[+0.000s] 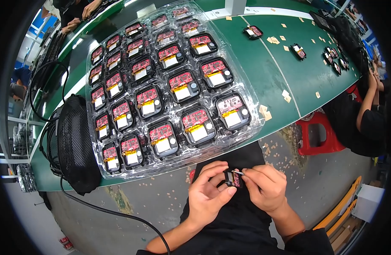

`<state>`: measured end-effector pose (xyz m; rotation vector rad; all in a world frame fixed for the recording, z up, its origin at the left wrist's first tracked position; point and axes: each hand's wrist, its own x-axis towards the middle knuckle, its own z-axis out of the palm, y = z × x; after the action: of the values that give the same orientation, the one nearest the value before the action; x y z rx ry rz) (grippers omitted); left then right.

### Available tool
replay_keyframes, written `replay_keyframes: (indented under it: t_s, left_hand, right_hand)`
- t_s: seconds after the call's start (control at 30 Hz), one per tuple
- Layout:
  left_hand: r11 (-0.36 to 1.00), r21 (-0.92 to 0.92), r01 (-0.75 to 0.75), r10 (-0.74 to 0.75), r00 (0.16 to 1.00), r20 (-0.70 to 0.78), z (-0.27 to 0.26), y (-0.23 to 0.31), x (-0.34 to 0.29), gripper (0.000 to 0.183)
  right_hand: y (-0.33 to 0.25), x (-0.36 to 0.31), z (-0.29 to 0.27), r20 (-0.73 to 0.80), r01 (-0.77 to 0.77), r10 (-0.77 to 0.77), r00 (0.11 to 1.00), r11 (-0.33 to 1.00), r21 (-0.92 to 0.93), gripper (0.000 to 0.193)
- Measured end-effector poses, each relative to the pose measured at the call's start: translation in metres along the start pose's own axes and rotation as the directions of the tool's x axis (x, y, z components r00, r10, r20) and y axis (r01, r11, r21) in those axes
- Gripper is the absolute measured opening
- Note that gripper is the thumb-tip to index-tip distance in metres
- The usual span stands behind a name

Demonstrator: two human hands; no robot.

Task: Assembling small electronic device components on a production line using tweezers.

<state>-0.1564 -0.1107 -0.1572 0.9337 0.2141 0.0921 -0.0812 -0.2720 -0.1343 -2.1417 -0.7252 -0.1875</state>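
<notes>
A: What sits leftmost?
B: A black mesh bag point(78, 144), at the green surface's point(314, 78) near-left corner. Then a clear plastic tray point(255, 127) of black-cased red boards point(197, 127) along the near edge.
A: And the hands?
B: Off that edge, the left hand's point(208, 195) fingers pinch a small black rounded-square case point(228, 178); the right hand's point(267, 187) fingers grip a slim silver metal tool point(238, 172) at it.
A: Risks?
B: A tool slip could scratch its board; a loosened left pinch could drop it.
</notes>
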Motion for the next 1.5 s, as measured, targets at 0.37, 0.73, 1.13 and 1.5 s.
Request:
replay_keyframes:
  t_s: [0.37,0.73,1.13,1.5]
  left_hand:
    - [1.0,0.012,-0.002,0.002,1.0,-0.02,0.0003,0.0032,0.0007,0.05]
    - [0.999,0.013,0.036,-0.036,0.999,-0.017,0.0026,0.0026,0.0011,0.049]
    - [0.999,0.033,-0.004,0.005,0.999,-0.04,0.0034,0.0039,0.0004,0.049]
    - [0.998,0.07,0.009,-0.008,1.0,-0.011,0.0033,0.0043,0.0027,0.05]
  right_hand:
    - [0.0045,0.0018,-0.0018,0.009,0.077,-0.077,0.997,0.996,-0.052,0.02]
    - [0.0027,0.003,-0.0041,0.046,0.021,-0.02,0.999,1.0,-0.011,0.018]
    - [0.006,0.0032,-0.0025,0.007,0.115,-0.115,0.993,0.99,-0.086,0.022]
    - [0.0084,0.0011,-0.003,0.012,0.095,-0.095,0.995,0.995,-0.038,0.02]
